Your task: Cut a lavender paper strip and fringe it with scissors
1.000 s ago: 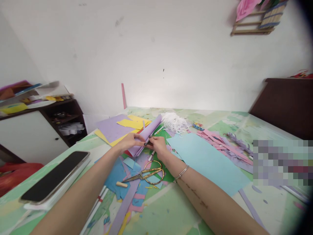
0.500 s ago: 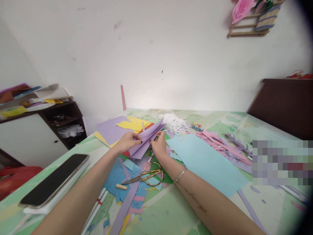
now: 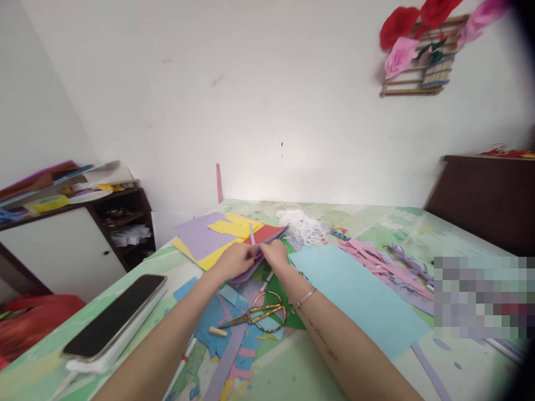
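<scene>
A folded sheet of purple paper (image 3: 247, 274) lies at the middle of the table, partly hidden behind my hands. My left hand (image 3: 237, 260) is closed on its left part, fingers curled over the fold. My right hand (image 3: 273, 254) grips the same paper farther right, with the thumb close to the left hand. Red paper (image 3: 270, 233) shows just behind it. Nearer to me, gold-handled scissors (image 3: 254, 316) rest on blue and purple scraps, beside a small wooden peg (image 3: 218, 332).
A light blue sheet (image 3: 355, 295) lies right of my right arm, pink strips (image 3: 371, 256) beyond it. White shredded paper (image 3: 301, 225) is heaped at the back. A phone (image 3: 117, 317) lies at left, near purple and yellow sheets (image 3: 200, 236). A dark cabinet (image 3: 144, 223) stands at left.
The purple paper stood up as a loose fold and is now pressed lower, showing more red behind. My hands, spread apart half a second ago, have closed on it. The view has tilted up.
</scene>
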